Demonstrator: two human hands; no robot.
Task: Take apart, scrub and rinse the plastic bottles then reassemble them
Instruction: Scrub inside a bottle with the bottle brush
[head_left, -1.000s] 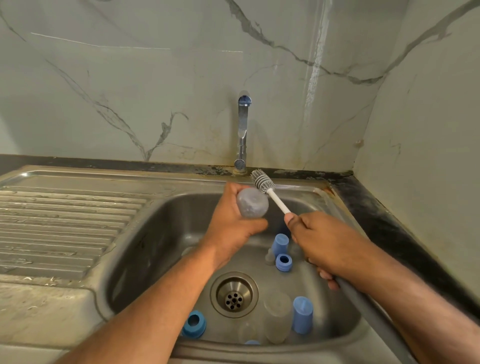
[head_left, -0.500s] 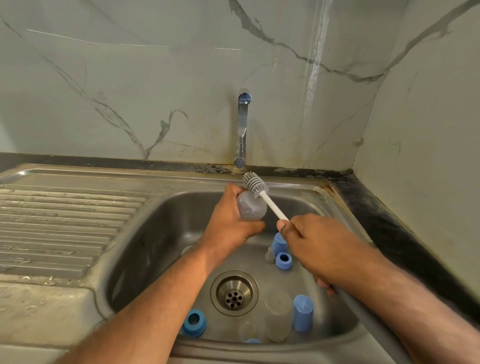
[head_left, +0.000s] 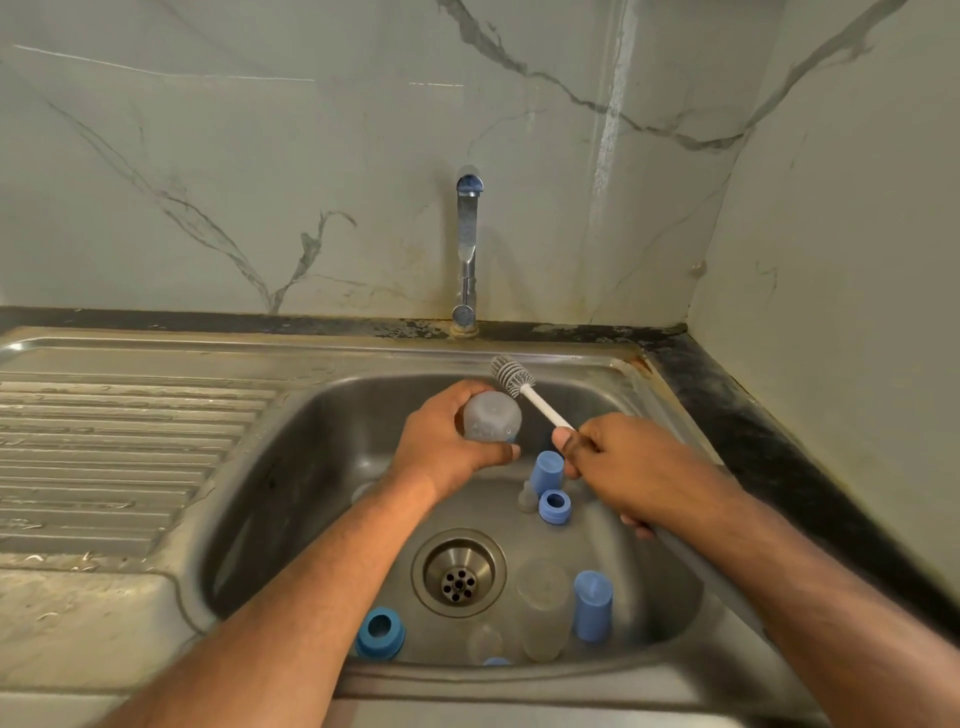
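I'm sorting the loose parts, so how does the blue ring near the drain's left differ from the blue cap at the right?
The blue ring is squat and wide, with an open hole through its top; the blue cap is a taller, narrower cylinder with a closed top. The ring sits alone left of the drain; the cap stands beside a clear bottle. Both rest in the sink.

No legible text, label or number anywhere.

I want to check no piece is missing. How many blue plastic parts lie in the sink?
5. Two caps: one by the right hand, one near right. Two rings: one mid-basin, one near left. A sliver at the near rim; more may be hidden.
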